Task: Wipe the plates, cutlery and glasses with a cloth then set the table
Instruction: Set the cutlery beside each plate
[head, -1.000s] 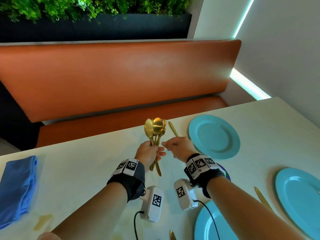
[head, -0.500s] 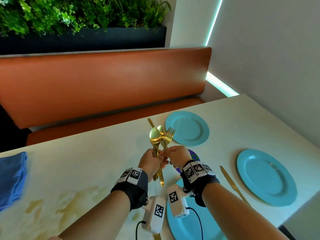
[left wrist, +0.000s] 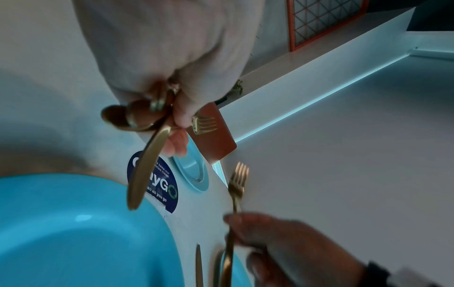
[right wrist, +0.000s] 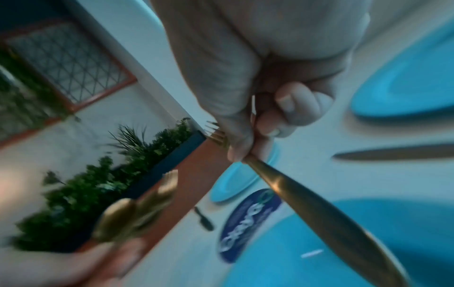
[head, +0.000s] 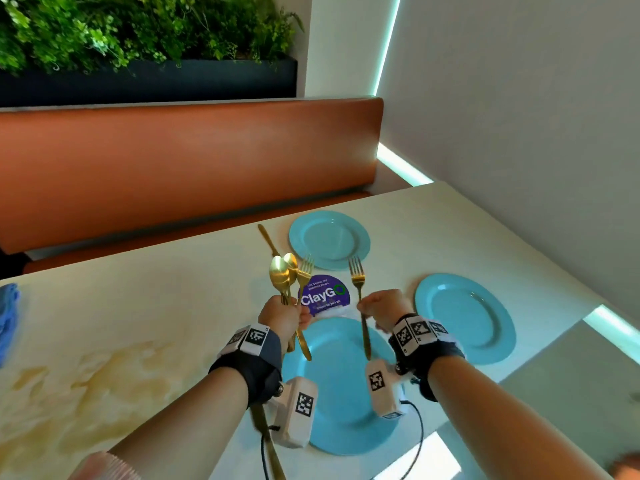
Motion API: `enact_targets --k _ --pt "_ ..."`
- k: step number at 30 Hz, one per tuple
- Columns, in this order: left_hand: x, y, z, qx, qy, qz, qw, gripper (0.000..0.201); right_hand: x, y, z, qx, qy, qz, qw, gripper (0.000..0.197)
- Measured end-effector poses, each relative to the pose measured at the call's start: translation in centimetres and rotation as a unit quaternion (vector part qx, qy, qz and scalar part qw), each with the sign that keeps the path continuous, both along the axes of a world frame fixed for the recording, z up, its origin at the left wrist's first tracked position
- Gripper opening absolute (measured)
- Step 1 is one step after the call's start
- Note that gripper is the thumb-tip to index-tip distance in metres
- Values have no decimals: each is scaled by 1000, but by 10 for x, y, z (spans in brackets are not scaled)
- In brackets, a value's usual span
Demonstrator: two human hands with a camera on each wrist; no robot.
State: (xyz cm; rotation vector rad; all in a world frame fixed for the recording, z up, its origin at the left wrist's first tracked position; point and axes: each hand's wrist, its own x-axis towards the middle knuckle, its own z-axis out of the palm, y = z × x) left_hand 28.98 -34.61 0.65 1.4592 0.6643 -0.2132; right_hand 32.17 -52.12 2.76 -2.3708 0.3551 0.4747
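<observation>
My left hand [head: 282,315] grips a bundle of gold cutlery [head: 289,277], two spoons and a fork, upright above the near blue plate [head: 341,386]. In the left wrist view the bundle [left wrist: 150,120] shows under my curled fingers. My right hand [head: 379,306] pinches a single gold fork [head: 358,289], tines up, a little right of the bundle; the fork's handle [right wrist: 319,211] shows large in the right wrist view. Two more blue plates lie on the table, one far [head: 329,239] and one at the right [head: 465,317]. A blue cloth [head: 7,320] lies at the left edge.
A gold knife [head: 268,240] lies left of the far plate, another knife [head: 266,441] under my left forearm, and a third [right wrist: 393,153] beside the right plate. A round purple sticker [head: 325,296] marks the table's [head: 156,306] middle. An orange bench [head: 173,168] backs the far side; a wall stands right.
My right hand has drawn one fork out of the bundle and moved right, away from my left hand. My view has swung right and the cloth has slid to the frame's edge.
</observation>
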Motion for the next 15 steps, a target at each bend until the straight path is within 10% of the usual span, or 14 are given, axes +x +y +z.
enact_targets --k 6,15 --pt "4 -9 -10 37 -4 -24 999 9 5 -90 -26 -303 67 68 948 35" --pt "22 -21 -30 36 5 -44 998 15 20 -129 -81 -320 138 29 937 35"
